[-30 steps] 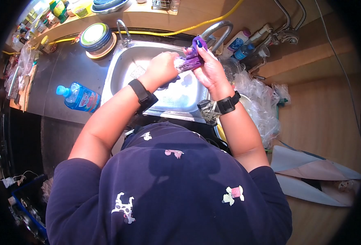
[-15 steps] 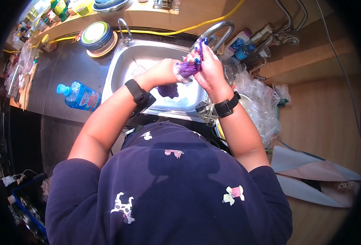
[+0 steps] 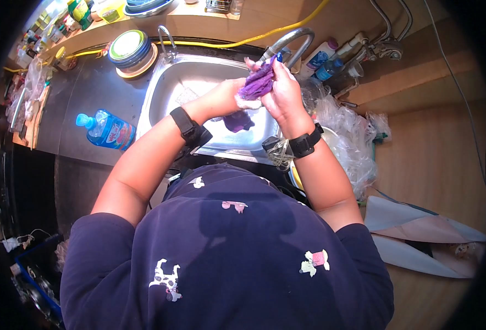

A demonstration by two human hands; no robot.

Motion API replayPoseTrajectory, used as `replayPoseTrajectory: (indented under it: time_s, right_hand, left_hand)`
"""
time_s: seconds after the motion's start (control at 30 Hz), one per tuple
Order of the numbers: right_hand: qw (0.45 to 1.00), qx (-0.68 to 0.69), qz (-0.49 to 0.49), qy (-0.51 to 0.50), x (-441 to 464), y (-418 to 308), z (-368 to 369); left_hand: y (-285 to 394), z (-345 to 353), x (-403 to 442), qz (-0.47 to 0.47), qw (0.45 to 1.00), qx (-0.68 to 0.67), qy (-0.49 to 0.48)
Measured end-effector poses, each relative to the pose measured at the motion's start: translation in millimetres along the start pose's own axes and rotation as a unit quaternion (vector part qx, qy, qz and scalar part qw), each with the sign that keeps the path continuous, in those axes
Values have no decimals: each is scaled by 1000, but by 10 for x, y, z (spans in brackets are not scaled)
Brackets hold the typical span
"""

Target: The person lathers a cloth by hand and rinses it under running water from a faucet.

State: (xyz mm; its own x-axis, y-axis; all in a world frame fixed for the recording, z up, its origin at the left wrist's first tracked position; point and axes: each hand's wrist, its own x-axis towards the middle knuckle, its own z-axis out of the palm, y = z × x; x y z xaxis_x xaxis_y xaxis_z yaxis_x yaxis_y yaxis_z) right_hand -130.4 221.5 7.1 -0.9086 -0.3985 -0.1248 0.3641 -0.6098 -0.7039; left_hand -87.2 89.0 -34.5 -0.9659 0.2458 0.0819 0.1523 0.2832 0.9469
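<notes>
A purple cloth (image 3: 258, 81) with white suds on its lower edge is bunched between my two hands, above the right part of the steel sink (image 3: 158, 99). My left hand (image 3: 233, 94) grips it from the left, its fingers mostly behind the cloth. On the right side my right hand (image 3: 281, 91) pinches the cloth, with dark blue nails showing at the top. Lower down, a dark purple patch (image 3: 238, 121) lies over the basin; whether it is cloth or shadow I cannot tell. The curved tap (image 3: 298, 34) stands just behind my right hand.
A blue soap bottle (image 3: 108, 131) lies on the dark counter (image 3: 78, 99) left of the sink. Stacked plates (image 3: 128, 49) and a small tap (image 3: 167, 44) are behind. Bottles (image 3: 326, 61), pipes and clear plastic bags (image 3: 347, 148) sit to the right. A yellow hose (image 3: 237, 43) runs behind the sink.
The purple cloth was narrow and twisted; now it is spread wider between my hands. Both hands have shifted slightly around it. The dark patch below it has moved right.
</notes>
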Motion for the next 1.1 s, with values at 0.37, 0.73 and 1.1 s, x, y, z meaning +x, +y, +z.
replayPoseTrajectory:
  time_s: [0.37,0.73,1.1]
  right_hand:
    - [690,-674,-254,-70,45,18,-270]
    - [816,-529,-215,-93,15,-83,-154]
    - [896,-416,-143,-62,80,-32,-292]
  left_hand:
    - [-33,-163,0,63,976,136,160]
    - [202,-61,49,-5,989,-15,144]
    - [160,-52,-1,65,994,-44,81]
